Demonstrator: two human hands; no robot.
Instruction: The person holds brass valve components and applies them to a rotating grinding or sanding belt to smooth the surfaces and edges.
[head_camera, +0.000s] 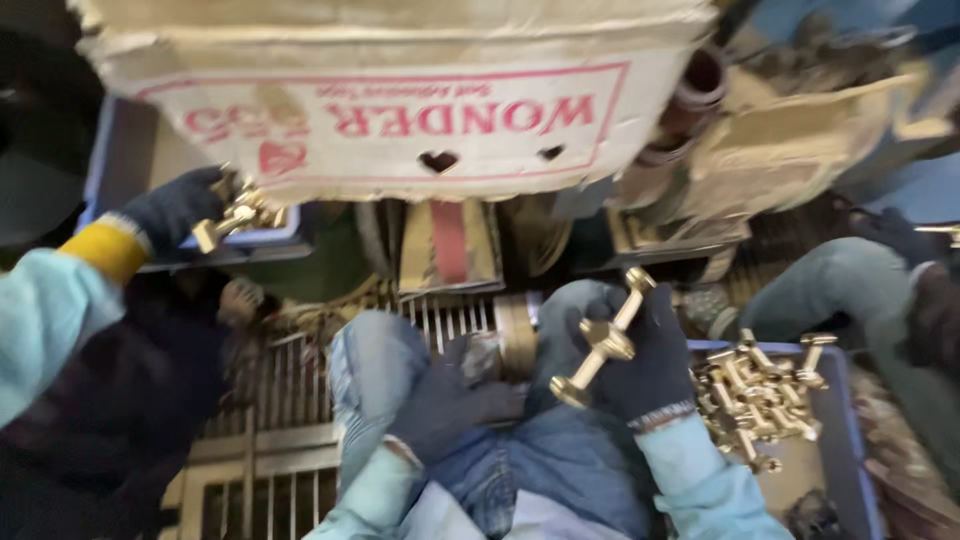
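Observation:
My right hand (650, 375), in a dark glove, is closed around a brass fitting (603, 340) with a long stem and a knob at each end, held above my right knee. Resting flat on my jeans between my knees, my gloved left hand (445, 405) holds nothing. Just right of my right hand, a blue tray (840, 440) holds a pile of several similar brass fittings (760, 395).
A co-worker's gloved hand (175, 210) with a yellow cuff holds brass parts (235, 215) at the upper left. A worn cardboard box (400, 110) with red print hangs across the top. Another person's jeans-clad knee (830, 285) is at right. A metal grate (270, 440) lies below.

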